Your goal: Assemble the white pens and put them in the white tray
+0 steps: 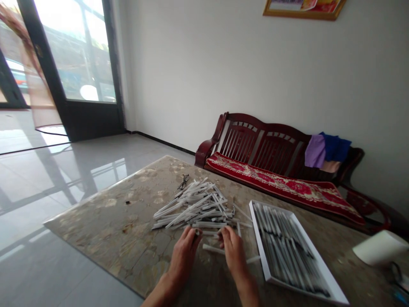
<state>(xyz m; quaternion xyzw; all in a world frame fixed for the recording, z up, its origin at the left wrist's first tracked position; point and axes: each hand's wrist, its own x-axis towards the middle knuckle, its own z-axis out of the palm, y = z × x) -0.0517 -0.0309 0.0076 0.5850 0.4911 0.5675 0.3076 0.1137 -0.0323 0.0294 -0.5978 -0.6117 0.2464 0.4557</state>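
Your left hand (pixel 184 248) and right hand (pixel 233 246), lower centre, curl narrow, contents unclear; mid-frame sticks (pixel 194 203) look light, stiff: pinch mid-length.

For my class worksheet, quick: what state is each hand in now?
Left hand: curled; whether it holds anything cannot be told.
Right hand: curled; whether it holds anything cannot be told.

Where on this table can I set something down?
Best: the table left of the white strips, apart from small dark marks. A narrower patch lies between the white tray and white roll. Crowded: around left hand and right hand.
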